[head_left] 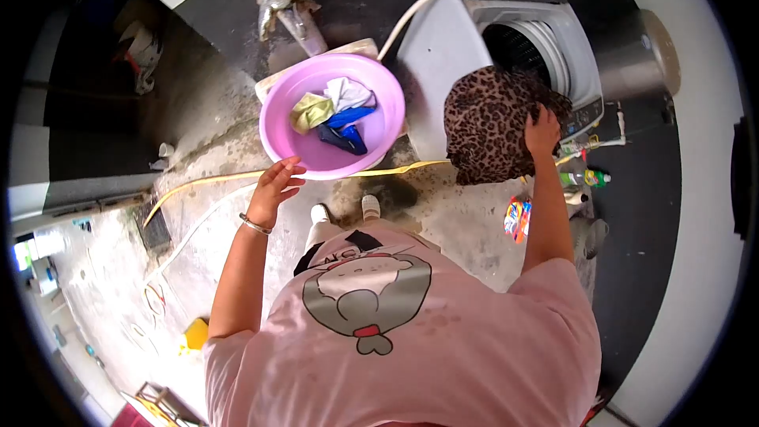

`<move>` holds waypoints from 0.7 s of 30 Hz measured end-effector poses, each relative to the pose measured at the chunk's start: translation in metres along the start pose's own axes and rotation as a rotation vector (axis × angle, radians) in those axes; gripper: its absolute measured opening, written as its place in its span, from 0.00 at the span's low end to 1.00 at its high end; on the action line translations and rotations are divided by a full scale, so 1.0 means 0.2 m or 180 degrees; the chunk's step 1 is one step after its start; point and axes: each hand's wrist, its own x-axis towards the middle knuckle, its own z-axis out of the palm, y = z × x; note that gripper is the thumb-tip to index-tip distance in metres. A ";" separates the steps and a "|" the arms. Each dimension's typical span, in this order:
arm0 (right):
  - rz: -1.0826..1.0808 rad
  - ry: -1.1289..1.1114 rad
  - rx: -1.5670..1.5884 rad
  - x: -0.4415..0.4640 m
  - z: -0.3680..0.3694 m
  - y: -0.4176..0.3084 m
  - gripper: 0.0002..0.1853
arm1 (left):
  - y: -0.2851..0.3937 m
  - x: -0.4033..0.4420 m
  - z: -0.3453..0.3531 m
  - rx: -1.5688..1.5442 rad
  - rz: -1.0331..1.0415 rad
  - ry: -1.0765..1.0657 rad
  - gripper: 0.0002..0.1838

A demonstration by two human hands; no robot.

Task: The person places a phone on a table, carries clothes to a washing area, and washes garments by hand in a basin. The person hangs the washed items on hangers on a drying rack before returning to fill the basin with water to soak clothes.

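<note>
My right hand [542,131] grips a leopard-print cloth garment [486,122], which hangs bunched in front of the top-loading washing machine [587,47]. The machine's lid is up, and part of its drum [545,43] shows above the cloth. My left hand [277,188] is at the near left rim of a pink plastic basin [273,130], fingers apart and holding nothing; whether it touches the rim I cannot tell. Inside the basin lie a yellow-green cloth [311,111], a white cloth [349,93] and dark blue cloths [344,138].
A yellow hose [403,168] and a white hose [198,225] run across the wet concrete floor. Bottles [593,179] and a colourful packet [518,219] stand near the machine's right front. Behind the basin is a plastic-wrapped post [296,20]; a yellow container [194,334] sits at lower left.
</note>
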 end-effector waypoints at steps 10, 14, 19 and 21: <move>-0.1054 0.1252 0.2365 -0.20 -0.22 -0.86 0.17 | -0.28 0.50 -0.38 0.0357 -0.0357 0.0394 0.19; -0.1410 -0.1627 0.2908 -0.40 0.22 -1.39 0.15 | -0.61 1.02 -0.56 0.1454 0.0399 0.0107 0.19; -0.1859 -0.2766 0.1520 -0.52 0.81 -1.78 0.26 | -0.40 1.27 -0.51 0.3787 0.0408 -0.0762 0.23; -0.1453 -0.2743 0.1229 -0.55 0.98 -1.84 0.27 | -0.45 1.38 -0.48 0.3848 0.0004 -0.0567 0.25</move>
